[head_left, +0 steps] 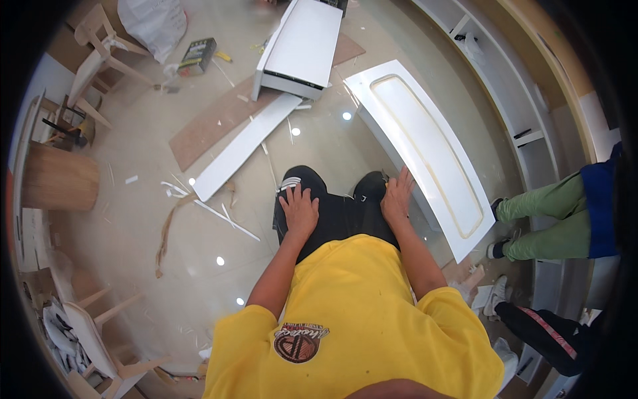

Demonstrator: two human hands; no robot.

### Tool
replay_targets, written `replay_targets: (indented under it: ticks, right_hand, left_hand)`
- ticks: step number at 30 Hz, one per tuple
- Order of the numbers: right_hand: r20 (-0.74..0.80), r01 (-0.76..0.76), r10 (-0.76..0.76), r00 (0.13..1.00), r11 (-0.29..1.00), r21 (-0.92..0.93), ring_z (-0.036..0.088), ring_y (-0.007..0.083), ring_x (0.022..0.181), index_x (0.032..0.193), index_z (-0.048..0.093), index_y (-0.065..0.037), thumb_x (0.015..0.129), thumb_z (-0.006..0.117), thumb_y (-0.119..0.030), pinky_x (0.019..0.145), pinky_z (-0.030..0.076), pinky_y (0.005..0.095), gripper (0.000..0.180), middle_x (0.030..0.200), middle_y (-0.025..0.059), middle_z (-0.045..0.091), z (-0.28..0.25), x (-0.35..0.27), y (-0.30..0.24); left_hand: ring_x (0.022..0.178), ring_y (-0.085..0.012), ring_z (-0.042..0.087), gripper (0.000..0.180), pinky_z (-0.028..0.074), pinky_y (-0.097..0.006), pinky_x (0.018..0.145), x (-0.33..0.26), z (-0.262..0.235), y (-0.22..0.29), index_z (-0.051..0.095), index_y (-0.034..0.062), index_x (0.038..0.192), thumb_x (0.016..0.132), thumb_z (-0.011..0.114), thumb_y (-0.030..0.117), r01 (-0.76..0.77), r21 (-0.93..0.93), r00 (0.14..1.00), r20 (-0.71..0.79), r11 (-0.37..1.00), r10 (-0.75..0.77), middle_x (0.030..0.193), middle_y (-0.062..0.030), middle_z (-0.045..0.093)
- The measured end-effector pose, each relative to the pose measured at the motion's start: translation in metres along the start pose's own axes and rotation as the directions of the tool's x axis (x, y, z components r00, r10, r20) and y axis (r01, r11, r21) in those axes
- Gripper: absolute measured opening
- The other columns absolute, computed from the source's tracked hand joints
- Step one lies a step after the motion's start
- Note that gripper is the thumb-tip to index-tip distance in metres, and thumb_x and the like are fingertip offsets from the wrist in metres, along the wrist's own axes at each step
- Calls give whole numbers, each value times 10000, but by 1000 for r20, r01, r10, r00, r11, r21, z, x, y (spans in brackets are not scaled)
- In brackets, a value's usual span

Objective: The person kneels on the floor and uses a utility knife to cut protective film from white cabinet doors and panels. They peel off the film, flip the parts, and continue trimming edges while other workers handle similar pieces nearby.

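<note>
My left hand (298, 211) lies on my left knee with its fingers spread, holding nothing. Over by my right knee, my right hand (397, 195) rests with its fingers stretched out along the leg, close to the white panel unit. That unit has a long white top (425, 153) with a pale, rounded line running round its face, and it stands just right of my hand. In front of my feet, a narrow white board (247, 147) slants across the floor. Its far end lies by a white box-like cabinet piece (302, 50).
A brown board (219, 130) lies under the cabinet piece. White strips (229, 221) and brown tape (166, 233) litter the floor at left. Wooden chairs (93, 63) stand at the left. Two people, one in green trousers (548, 219), are at right beside white shelving (531, 136).
</note>
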State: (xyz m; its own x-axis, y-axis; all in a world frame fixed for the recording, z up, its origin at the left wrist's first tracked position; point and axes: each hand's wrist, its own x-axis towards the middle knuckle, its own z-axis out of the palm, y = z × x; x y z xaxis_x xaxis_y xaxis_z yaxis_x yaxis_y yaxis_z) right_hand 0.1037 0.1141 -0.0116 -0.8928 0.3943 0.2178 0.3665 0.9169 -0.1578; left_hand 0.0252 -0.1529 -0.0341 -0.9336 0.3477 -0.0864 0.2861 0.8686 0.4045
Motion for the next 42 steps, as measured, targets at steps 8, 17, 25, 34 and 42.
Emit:
replay_targets:
  ticks: [8, 17, 25, 34, 42]
  right_hand:
    - [-25, -55, 54, 998, 998, -28, 235, 478, 1487, 1021, 549, 7, 869, 581, 17, 1180, 241, 624, 156, 1590, 334, 249, 5, -8, -7]
    - [-1, -125, 125, 992, 992, 14, 321, 485, 1421, 1018, 550, 5, 858, 591, 18, 1138, 293, 589, 166, 1574, 326, 278, -2, -6, -10]
    - [129, -199, 203, 971, 979, -37, 313, 434, 1451, 1065, 552, -25, 869, 589, -5, 1107, 320, 608, 200, 1599, 303, 263, -2, -2, -14]
    - [-87, -114, 111, 990, 993, -31, 549, 453, 1165, 1143, 576, -40, 852, 592, -18, 955, 451, 523, 292, 1530, 323, 360, 18, -7, 6]
    - [-71, -257, 282, 957, 934, 250, 678, 360, 1050, 1230, 555, -90, 848, 727, -137, 786, 585, 448, 422, 1421, 167, 527, -49, -50, 20]
  left_hand:
    - [1451, -422, 338, 585, 212, -627, 1182, 8, -2, -5, 541, 21, 1404, 976, 600, 416, 123, -19, 991, -58, 992, -124, 1531, -226, 428]
    - [1450, -438, 330, 610, 215, -616, 1183, 13, 0, -7, 532, 9, 1414, 959, 612, 407, 104, 37, 994, -20, 994, -104, 1538, -233, 417]
    - [1449, -431, 335, 609, 218, -606, 1185, 17, -3, -6, 547, 20, 1409, 952, 610, 417, 127, 70, 992, 12, 989, -129, 1534, -236, 422]
    - [1439, -420, 364, 588, 252, -599, 1175, 24, 4, -1, 568, 54, 1401, 954, 603, 435, 110, 149, 994, 13, 983, -113, 1523, -227, 444]
    - [1407, -414, 391, 574, 293, -598, 1145, 21, 6, -3, 588, 61, 1378, 948, 616, 441, 62, 198, 998, 1, 978, -63, 1484, -222, 464]
